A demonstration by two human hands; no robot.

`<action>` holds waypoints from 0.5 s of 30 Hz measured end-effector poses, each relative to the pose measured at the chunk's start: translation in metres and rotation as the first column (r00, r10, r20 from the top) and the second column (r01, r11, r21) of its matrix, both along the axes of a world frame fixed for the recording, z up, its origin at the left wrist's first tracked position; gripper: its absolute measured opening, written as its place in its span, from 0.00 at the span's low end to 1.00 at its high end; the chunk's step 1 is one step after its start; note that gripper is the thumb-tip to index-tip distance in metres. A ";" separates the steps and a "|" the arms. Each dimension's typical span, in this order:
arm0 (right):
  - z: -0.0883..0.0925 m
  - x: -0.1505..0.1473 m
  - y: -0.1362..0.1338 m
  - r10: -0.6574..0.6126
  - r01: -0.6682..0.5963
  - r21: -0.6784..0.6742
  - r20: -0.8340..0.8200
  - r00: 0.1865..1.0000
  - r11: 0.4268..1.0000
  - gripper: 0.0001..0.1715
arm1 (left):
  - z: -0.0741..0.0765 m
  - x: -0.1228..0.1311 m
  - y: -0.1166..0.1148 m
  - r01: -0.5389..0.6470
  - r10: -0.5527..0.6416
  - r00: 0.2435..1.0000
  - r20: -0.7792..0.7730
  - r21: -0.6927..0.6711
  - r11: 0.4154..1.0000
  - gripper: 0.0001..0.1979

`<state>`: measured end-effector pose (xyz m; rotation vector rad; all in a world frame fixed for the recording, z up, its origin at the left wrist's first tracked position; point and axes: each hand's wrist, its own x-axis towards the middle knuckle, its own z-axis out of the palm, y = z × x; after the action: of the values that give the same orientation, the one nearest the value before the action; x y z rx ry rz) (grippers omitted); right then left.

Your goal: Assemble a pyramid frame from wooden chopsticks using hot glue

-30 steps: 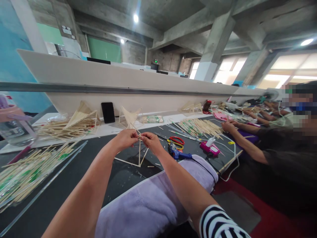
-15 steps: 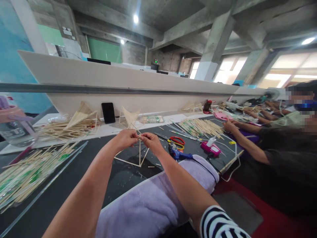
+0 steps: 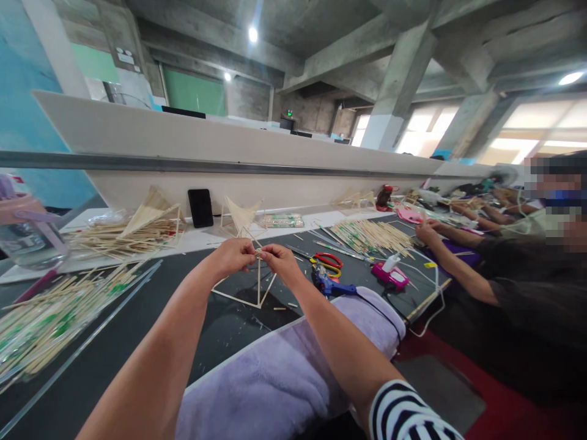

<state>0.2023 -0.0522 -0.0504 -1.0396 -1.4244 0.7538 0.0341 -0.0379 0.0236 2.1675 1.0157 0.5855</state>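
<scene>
Stick frame point(image 3: 259, 282) left of blue glue gun point(image 3: 334, 286), mostly below both hands; left hand point(image 3: 233, 255) and right hand point(image 3: 280, 261) pinch its top.

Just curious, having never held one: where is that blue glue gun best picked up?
Probably by the slim handle of the blue glue gun, from above on its right. The handle points right in the picture, away from the bulkier body, and its end lies by the lavender cloth. The black cord leaves that end, so best grip short of it.
</scene>
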 end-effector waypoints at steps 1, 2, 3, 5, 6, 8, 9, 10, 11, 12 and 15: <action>0.001 0.000 -0.001 -0.006 0.006 -0.005 0.009 1.000 1.000 0.18 | 0.000 0.000 0.000 -0.002 0.002 1.000 0.001 -0.002 1.000 0.05; 0.002 0.000 -0.001 -0.010 0.010 -0.012 0.017 1.000 1.000 0.18 | 0.000 0.000 0.000 -0.007 0.007 1.000 0.002 -0.004 1.000 0.05; 0.003 0.000 -0.002 -0.014 0.014 -0.018 0.023 1.000 1.000 0.18 | 0.000 0.000 -0.001 -0.009 0.009 1.000 0.001 -0.005 1.000 0.05; 0.004 0.001 -0.003 -0.017 0.018 -0.025 0.030 0.999 1.000 0.18 | 0.001 0.001 -0.002 -0.016 0.016 1.000 0.003 -0.002 1.000 0.05; 0.005 0.001 -0.003 -0.017 0.018 -0.027 0.031 0.999 0.999 0.18 | 0.001 0.001 -0.002 -0.017 0.017 1.000 0.003 0.001 1.000 0.04; 0.005 0.001 -0.004 -0.015 0.016 -0.028 0.028 0.999 0.999 0.18 | 0.002 0.001 -0.002 -0.014 0.014 1.000 0.004 0.014 1.000 0.04; 0.005 0.001 -0.004 -0.011 0.012 -0.029 0.027 1.000 1.000 0.19 | 0.002 0.001 -0.002 -0.010 0.009 1.000 0.004 0.024 1.000 0.05; 0.004 0.001 -0.004 -0.005 0.006 -0.028 0.026 1.000 1.000 0.19 | 0.001 0.001 -0.001 -0.006 0.006 1.000 0.001 0.035 0.999 0.05; 0.004 0.001 -0.003 0.001 -0.001 -0.026 0.024 1.000 1.000 0.19 | 0.001 0.001 -0.001 -0.002 0.002 1.000 -0.003 0.043 0.999 0.05; 0.004 0.000 -0.003 0.006 -0.006 -0.021 0.024 1.000 1.000 0.18 | 0.000 0.001 0.000 0.000 0.001 1.000 -0.008 0.049 0.999 0.05; 0.004 0.000 -0.003 0.010 -0.010 -0.005 0.019 1.000 1.000 0.18 | 0.000 0.000 0.001 0.004 -0.003 1.000 -0.013 0.060 0.998 0.06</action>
<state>0.2023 -0.0554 -0.0467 -1.0460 -1.4459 0.7566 0.0344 -0.0367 0.0232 2.2273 1.0125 0.6080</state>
